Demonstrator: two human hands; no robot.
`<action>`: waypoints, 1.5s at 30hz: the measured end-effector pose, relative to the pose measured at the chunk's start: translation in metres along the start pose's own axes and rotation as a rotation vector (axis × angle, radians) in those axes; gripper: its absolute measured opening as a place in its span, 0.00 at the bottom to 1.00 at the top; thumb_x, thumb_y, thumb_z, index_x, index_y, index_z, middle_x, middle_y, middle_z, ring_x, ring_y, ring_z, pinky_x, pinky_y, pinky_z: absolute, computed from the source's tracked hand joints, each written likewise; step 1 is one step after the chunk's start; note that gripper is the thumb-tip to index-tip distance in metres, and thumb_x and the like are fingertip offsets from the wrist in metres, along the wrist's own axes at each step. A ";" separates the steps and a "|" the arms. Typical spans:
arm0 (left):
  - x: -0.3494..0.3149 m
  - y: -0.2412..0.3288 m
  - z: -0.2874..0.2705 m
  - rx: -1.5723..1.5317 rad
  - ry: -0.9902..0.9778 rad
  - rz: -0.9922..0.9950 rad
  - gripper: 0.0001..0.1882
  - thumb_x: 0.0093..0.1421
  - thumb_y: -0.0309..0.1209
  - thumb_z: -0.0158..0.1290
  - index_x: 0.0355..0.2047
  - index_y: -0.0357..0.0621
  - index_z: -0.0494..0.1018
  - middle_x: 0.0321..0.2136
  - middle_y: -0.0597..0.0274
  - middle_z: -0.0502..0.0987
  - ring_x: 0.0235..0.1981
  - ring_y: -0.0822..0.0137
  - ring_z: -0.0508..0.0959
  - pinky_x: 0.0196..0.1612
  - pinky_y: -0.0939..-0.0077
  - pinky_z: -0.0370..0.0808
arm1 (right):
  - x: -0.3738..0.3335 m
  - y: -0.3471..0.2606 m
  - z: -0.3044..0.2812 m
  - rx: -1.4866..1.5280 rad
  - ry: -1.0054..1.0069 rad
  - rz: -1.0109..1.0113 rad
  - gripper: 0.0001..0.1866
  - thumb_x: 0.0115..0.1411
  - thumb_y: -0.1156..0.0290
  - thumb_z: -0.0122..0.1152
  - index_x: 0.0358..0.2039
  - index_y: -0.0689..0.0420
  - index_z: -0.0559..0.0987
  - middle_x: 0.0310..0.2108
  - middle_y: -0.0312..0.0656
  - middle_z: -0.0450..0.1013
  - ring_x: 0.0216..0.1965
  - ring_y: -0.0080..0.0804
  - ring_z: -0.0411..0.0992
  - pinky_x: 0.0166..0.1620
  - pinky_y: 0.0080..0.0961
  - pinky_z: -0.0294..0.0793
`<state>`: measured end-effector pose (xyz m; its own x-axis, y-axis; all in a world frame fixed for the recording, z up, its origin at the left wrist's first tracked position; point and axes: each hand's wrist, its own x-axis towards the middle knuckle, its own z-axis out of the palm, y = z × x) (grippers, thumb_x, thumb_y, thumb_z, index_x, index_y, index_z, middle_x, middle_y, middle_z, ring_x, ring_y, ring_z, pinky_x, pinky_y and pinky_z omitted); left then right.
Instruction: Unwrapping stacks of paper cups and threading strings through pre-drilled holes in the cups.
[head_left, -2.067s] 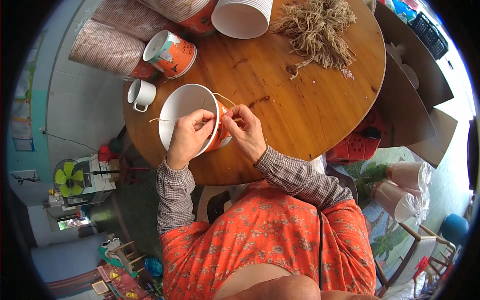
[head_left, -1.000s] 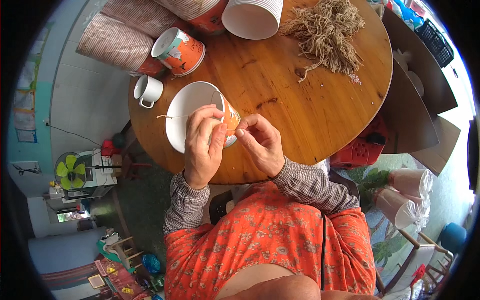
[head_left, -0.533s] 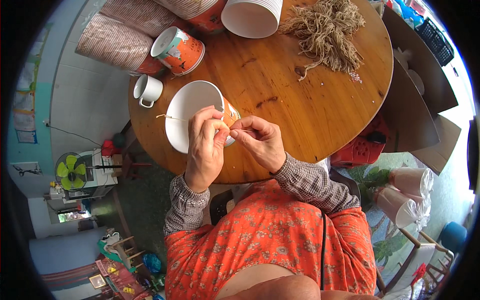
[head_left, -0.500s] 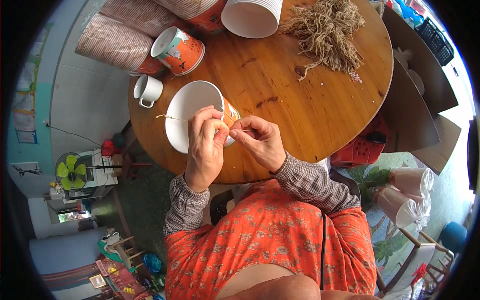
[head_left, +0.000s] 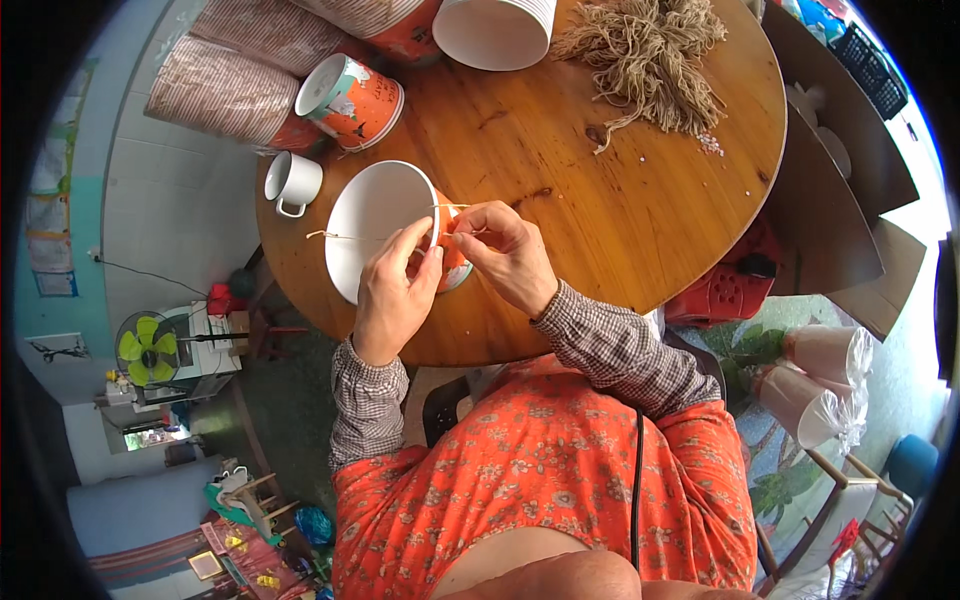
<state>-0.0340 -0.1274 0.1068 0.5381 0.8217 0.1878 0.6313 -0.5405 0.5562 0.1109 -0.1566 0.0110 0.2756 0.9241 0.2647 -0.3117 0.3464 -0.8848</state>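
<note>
A large paper bucket [head_left: 375, 225], white inside and orange outside, lies tilted on its side on the round wooden table [head_left: 600, 190]. My left hand [head_left: 392, 290] rests against its rim and pinches a thin tan string [head_left: 330, 236] that stretches left across the bucket's mouth. My right hand [head_left: 505, 250] pinches the same string at the rim, fingertips close to the left hand's. Where the string meets the rim is hidden by my fingers.
A pile of cut tan strings [head_left: 650, 55] lies at the table's far side. A smaller orange cup [head_left: 350, 98], a white mug [head_left: 290, 182], a white bucket [head_left: 495, 30] and stacks of paper cups [head_left: 230, 90] stand at the back left. Cardboard boxes [head_left: 840, 200] stand right.
Both hands shifted slightly on the bucket's rim. The left hand turned from gripping the rim to pinching the string, which now stretches across the bucket's mouth.
</note>
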 end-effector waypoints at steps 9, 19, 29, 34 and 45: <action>0.001 0.005 -0.002 -0.006 -0.025 -0.023 0.16 0.61 0.26 0.52 0.48 0.31 0.71 0.40 0.44 0.78 0.37 0.53 0.80 0.40 0.66 0.77 | 0.003 -0.001 -0.001 -0.055 -0.025 0.038 0.05 0.58 0.75 0.63 0.32 0.63 0.77 0.40 0.41 0.70 0.39 0.26 0.74 0.44 0.23 0.79; 0.008 -0.001 -0.007 0.017 0.008 0.147 0.11 0.62 0.24 0.50 0.44 0.31 0.73 0.35 0.45 0.78 0.35 0.53 0.80 0.37 0.68 0.75 | 0.005 -0.010 0.002 -0.191 -0.033 0.013 0.05 0.57 0.76 0.64 0.32 0.62 0.78 0.40 0.41 0.71 0.39 0.26 0.74 0.43 0.22 0.78; 0.020 -0.015 -0.004 -0.156 -0.084 0.024 0.03 0.58 0.20 0.53 0.33 0.35 0.74 0.29 0.51 0.78 0.27 0.61 0.80 0.30 0.72 0.74 | 0.004 -0.015 -0.003 -0.267 -0.049 -0.032 0.09 0.54 0.71 0.68 0.32 0.61 0.78 0.32 0.41 0.71 0.30 0.29 0.74 0.34 0.25 0.75; 0.009 -0.003 -0.015 -0.156 0.031 0.056 0.02 0.58 0.20 0.53 0.32 0.36 0.72 0.26 0.58 0.76 0.26 0.68 0.77 0.31 0.77 0.74 | 0.012 -0.042 -0.017 -0.439 0.073 -0.157 0.06 0.56 0.75 0.65 0.33 0.60 0.78 0.34 0.40 0.72 0.25 0.25 0.72 0.28 0.21 0.72; 0.004 0.009 -0.023 -0.638 0.037 -0.026 0.06 0.67 0.26 0.47 0.38 0.35 0.69 0.33 0.64 0.77 0.30 0.77 0.77 0.37 0.83 0.74 | 0.085 -0.086 -0.011 -0.968 -0.758 -0.472 0.11 0.54 0.77 0.59 0.39 0.56 0.79 0.40 0.42 0.76 0.38 0.42 0.76 0.38 0.34 0.76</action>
<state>-0.0390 -0.1246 0.1317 0.5005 0.8447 0.1896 0.1808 -0.3161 0.9313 0.1705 -0.1097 0.1051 -0.4959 0.7172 0.4895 0.5338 0.6964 -0.4796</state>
